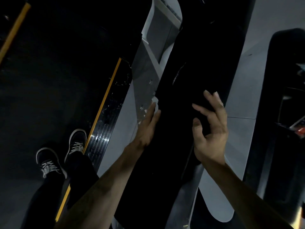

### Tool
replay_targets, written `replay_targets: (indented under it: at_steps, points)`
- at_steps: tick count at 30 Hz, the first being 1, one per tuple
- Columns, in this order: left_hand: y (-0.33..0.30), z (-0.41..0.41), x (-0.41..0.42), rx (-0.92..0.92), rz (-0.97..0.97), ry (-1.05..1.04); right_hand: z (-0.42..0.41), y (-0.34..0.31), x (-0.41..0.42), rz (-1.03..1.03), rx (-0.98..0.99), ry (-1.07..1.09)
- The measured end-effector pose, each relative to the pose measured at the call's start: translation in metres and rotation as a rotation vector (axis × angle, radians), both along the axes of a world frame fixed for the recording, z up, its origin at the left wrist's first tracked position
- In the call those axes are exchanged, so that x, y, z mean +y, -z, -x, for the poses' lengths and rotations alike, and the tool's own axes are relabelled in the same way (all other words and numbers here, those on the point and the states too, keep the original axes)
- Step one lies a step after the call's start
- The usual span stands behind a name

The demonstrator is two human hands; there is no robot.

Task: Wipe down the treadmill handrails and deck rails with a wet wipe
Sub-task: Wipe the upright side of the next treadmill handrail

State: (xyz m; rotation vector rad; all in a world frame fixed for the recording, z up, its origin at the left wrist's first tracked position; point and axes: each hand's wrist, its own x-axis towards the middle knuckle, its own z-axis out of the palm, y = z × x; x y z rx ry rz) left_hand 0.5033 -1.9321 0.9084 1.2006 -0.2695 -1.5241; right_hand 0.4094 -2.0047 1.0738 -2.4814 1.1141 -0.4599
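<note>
A dark treadmill belt (49,71) fills the left side of the view, edged by a yellow stripe (105,103) and a ribbed black deck rail (102,134) that carries shiny wet streaks. Right of that rail runs a grey frame panel (145,75), and a broad black handrail (189,80) crosses the middle from the top edge down to the bottom edge. A second black bar (280,96) lies along the right side over grey flooring (239,129).

The person's legs in dark trousers (54,187) end in two black lace-up shoes (62,152) standing on the belt, close to the yellow stripe.

The left hand (148,126) lies against the left edge of the black handrail, fingers fairly straight, pressing a small white wet wipe (156,104) to that edge; only a crumpled bit of the wipe shows beyond the fingertips. The right hand (211,128) hovers over the handrail's right edge, fingers spread and loosely curved, gripping nothing.
</note>
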Motion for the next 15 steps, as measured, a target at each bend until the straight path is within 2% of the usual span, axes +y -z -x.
replay_targets:
  at_steps: [3, 7, 11, 15]
  points:
    - [-0.021, 0.008, 0.014, -0.025, 0.067, -0.016, 0.000, 0.000, -0.001, 0.008, 0.003, -0.006]
    - [-0.031, -0.010, -0.019, -0.108, 0.178, -0.003, -0.001, 0.000, 0.000, 0.011, 0.006, -0.002]
    - [-0.015, -0.031, -0.057, -0.115, 0.132, 0.048, -0.002, -0.001, 0.001, -0.001, 0.008, 0.010]
    - [-0.001, -0.027, -0.058, -0.131, 0.040, 0.102, -0.002, -0.001, 0.002, -0.001, 0.009, 0.012]
